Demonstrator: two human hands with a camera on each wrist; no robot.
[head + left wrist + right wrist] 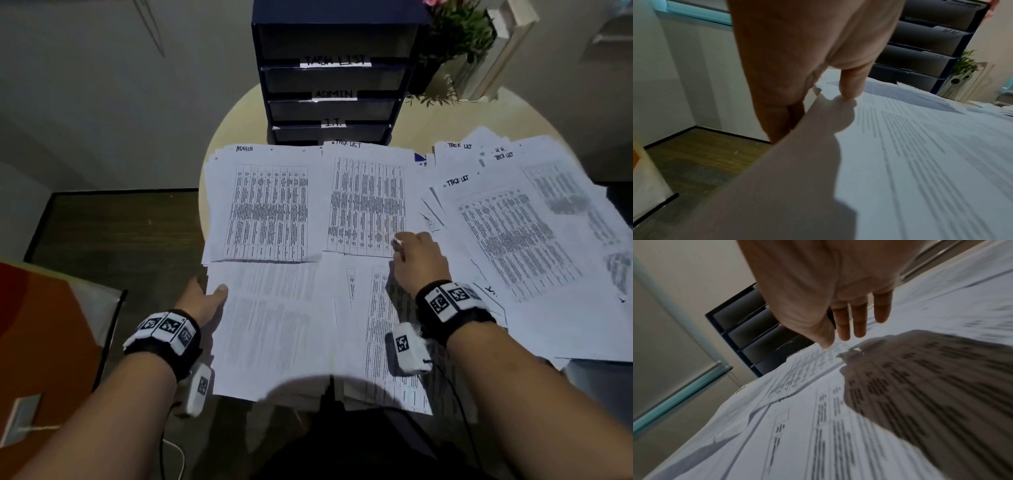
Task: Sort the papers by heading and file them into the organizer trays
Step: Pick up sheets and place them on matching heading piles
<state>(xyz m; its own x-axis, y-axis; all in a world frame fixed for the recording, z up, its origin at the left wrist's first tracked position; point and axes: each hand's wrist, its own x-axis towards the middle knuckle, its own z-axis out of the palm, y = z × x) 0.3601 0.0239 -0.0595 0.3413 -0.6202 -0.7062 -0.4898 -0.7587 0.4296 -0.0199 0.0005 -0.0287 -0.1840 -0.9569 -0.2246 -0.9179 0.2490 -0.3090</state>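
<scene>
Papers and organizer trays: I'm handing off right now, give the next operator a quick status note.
Left hand: pinches the left edge of the near-left sheet, thumb on top.
Right hand: open, fingers straight, over the TASK LIST sheet.
Papers: an ADMIN sheet far left, the TASK LIST one beside it, a loose heap on the right.
Organizer: behind the papers; the trays look empty.
Done: some laid out by heading. Left: finish sorting, file everything.

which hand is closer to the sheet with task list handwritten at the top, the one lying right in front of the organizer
Right. The right hand has its fingers over the lower right corner of that white printed TASK LIST sheet. The left hand grips the left edge of a nearer printed page, well off it.
</scene>
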